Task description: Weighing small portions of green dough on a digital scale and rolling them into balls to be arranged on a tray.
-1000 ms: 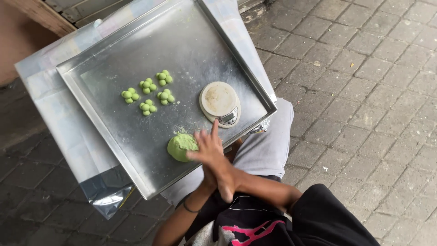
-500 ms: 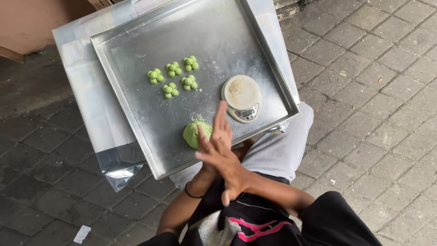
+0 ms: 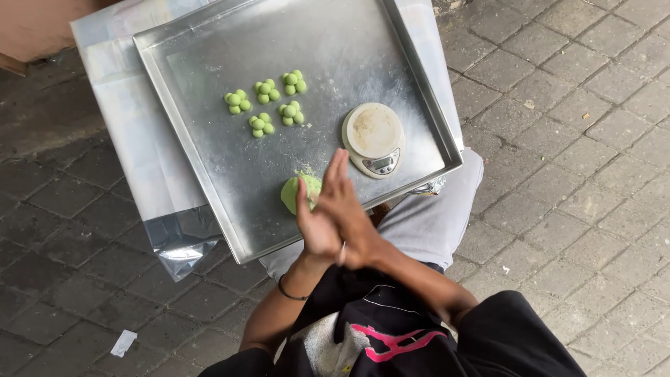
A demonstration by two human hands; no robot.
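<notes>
While hands (image 3: 335, 220) press together, dough lump (image 3: 299, 192) sits beside scale (image 3: 374, 139).

Even, diffuse daylight; no hard shadows. Metal baking tray (image 3: 209, 139) shows soft, pale sheen across its upper half, no blown-out glare. Clear plastic sheet (image 3: 139, 160) under it reflects whitish patches. Focus sharp on tray and paving bricks (image 3: 572, 105). Slight motion blur on the pressed-together hands (image 3: 333, 216). Mild wide-angle tilt at edges.

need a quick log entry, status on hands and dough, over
Left hand and right hand pressed palm to palm above tray. Green dough lump just beyond fingertips. Nothing in the way.
</notes>
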